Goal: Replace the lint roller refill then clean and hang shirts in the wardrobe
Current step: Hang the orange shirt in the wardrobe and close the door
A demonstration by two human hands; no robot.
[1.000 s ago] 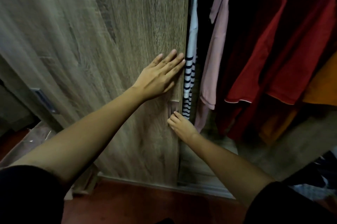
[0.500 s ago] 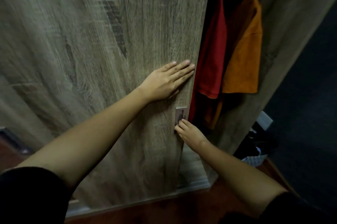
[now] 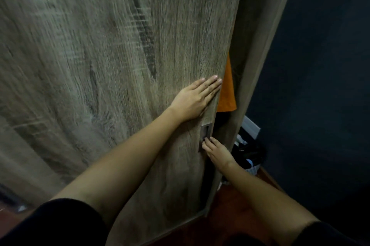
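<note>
A wood-grain sliding wardrobe door [image 3: 120,65] fills most of the view. My left hand [image 3: 195,100] lies flat on it near its right edge, fingers together and straight. My right hand [image 3: 217,150] has its fingertips hooked in the recessed metal handle [image 3: 206,131] of the door. Only a narrow gap stays between the door's edge and the wardrobe's side panel [image 3: 260,55]. Through the gap shows a strip of an orange shirt [image 3: 227,93]. The other shirts are hidden behind the door. No lint roller is in view.
A dark blue wall [image 3: 320,85] stands to the right of the wardrobe. Low in the corner lie dark items and a pale patterned bag [image 3: 251,157]. The floor [image 3: 230,211] is reddish brown.
The door has slid to the right with both hands on it. The striped, pink and red shirts have gone out of sight; only a sliver of the orange one still shows.
</note>
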